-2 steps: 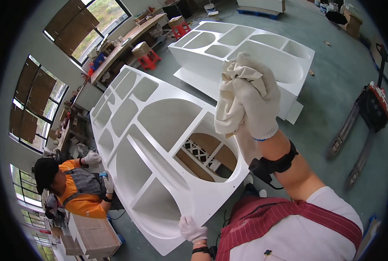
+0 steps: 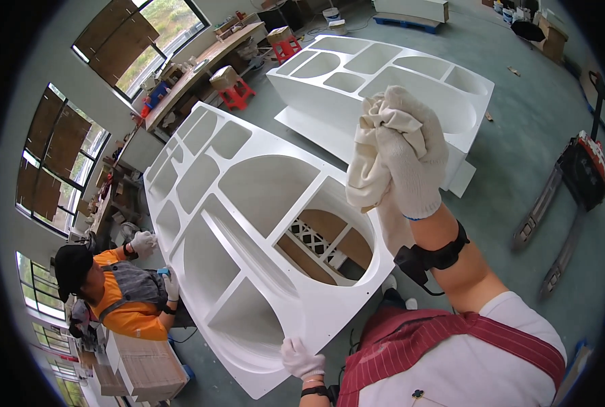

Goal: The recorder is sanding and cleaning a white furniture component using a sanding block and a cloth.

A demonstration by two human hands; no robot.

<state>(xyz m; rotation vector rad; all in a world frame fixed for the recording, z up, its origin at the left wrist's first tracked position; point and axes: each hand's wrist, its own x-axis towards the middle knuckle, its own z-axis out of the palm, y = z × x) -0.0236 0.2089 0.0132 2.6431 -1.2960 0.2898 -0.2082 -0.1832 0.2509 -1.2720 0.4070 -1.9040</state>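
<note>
My right hand (image 2: 418, 159) wears a cream knit glove and is raised over the far right edge of a large white moulded frame (image 2: 316, 298). It grips a bunched cream cloth (image 2: 369, 163), and a loose end hangs down below the fist. Lower down, my left hand (image 2: 301, 358), also gloved, has its fingers curled on the frame's near rim, beside a rounded corner opening. The frame lies with several rounded compartments facing up. Through one of these, a brown board and a white lattice strip (image 2: 313, 241) show.
A co-worker in orange (image 2: 129, 292) stands at the frame's left side, gloved hands by its edge. Beyond lies a second white frame (image 2: 377, 85). A pallet jack (image 2: 574, 176) stands at right, red stools (image 2: 237, 93) near the bench (image 2: 201, 68), cardboard boxes (image 2: 146, 366) at lower left.
My right hand has shifted slightly to the right and down with the cloth in it. The left hand stays on the rim, while the whole view has slid a little.
</note>
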